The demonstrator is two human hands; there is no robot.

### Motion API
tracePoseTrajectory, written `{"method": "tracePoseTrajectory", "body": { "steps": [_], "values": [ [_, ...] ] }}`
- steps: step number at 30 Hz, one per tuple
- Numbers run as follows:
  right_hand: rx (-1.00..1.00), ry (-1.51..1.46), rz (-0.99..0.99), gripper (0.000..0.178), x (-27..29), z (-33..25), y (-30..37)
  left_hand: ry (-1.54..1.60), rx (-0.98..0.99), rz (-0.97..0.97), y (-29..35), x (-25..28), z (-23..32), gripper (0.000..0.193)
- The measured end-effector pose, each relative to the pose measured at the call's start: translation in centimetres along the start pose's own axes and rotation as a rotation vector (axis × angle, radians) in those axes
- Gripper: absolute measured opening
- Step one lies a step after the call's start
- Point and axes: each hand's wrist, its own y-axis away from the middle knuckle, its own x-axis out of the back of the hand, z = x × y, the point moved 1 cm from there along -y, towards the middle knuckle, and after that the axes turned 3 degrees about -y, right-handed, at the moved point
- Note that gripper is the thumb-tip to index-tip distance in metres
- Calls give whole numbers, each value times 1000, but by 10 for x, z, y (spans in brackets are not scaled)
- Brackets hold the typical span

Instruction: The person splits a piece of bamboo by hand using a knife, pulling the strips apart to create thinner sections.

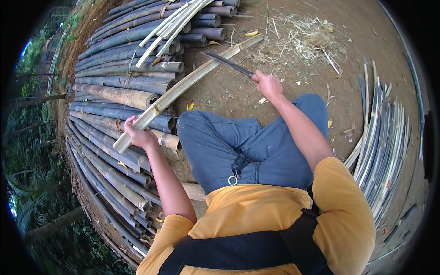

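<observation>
By a stack of dark, round bamboo poles [114, 84], the person's bare left hand [141, 135] is leaning outward, fingers clamping the near end of a long, pale split-bamboo strip [183, 88] slanting rightward. The right hand [269, 85], forearm angling inward, is gripping a long, dark-bladed knife [236, 68], fingers wrapping its handle; from here the blade is overlapping the strip.

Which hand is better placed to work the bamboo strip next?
Probably the right hand: it grips the knife, which overlaps the bamboo strip in view; the left hand holds the near end.
</observation>
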Motion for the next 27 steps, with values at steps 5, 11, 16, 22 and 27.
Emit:
{"method": "tracePoseTrajectory", "body": {
  "steps": [5, 11, 16, 22, 27],
  "values": [
    [-184, 3, 45, 15, -11, 9, -11, -36, 17, 23, 3, -6, 6, 22],
    [-53, 80, -40, 19, -1, 4, -5, -15, -14, 39, 3, 0, 2, 21],
    [-363, -22, 40, 17, -10, 16, -16, -20, -6, 25, 5, -11, 6, 21],
    [-158, 74, -53, 18, -4, 9, -13, -23, -3, 10, 13, -6, 6, 21],
    [-322, 29, 6, 17, -14, 15, -15, -81, -1, 65, 12, 2, 5, 23]
  ]
}}
